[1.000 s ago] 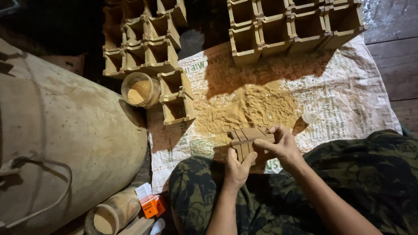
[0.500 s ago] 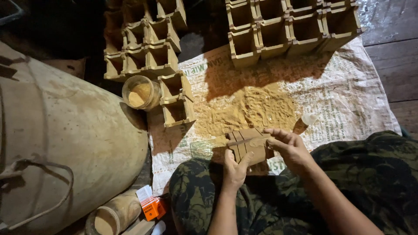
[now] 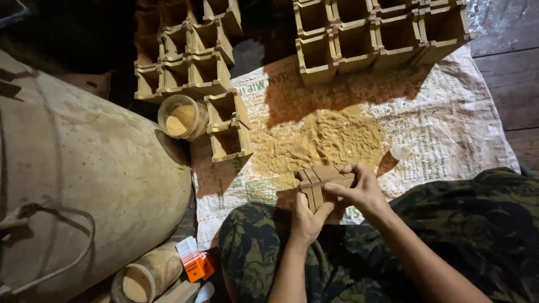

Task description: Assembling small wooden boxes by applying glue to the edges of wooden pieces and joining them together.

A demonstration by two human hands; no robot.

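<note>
A small wooden box point(image 3: 320, 182) made of thin slats sits between both hands, just above my lap. My left hand point(image 3: 307, 220) grips its lower side from below. My right hand point(image 3: 359, 189) holds its right edge, fingers curled over the top slats. The box hovers over the near edge of a pile of yellow sawdust point(image 3: 325, 140) spread on a printed woven sack point(image 3: 449, 129). My legs in camouflage trousers point(image 3: 477, 224) are folded under the hands.
Rows of open wooden boxes stand at the back left point(image 3: 185, 56) and back right point(image 3: 376, 33). A clear jar of sawdust point(image 3: 181, 116), a large dusty drum point(image 3: 84, 185), a small white cap point(image 3: 401, 151), a bamboo cup point(image 3: 143, 276) and an orange carton point(image 3: 196, 265) lie around.
Both hands have shifted slightly on the wooden box, the right hand sliding along its top edge. Nothing else has moved.
</note>
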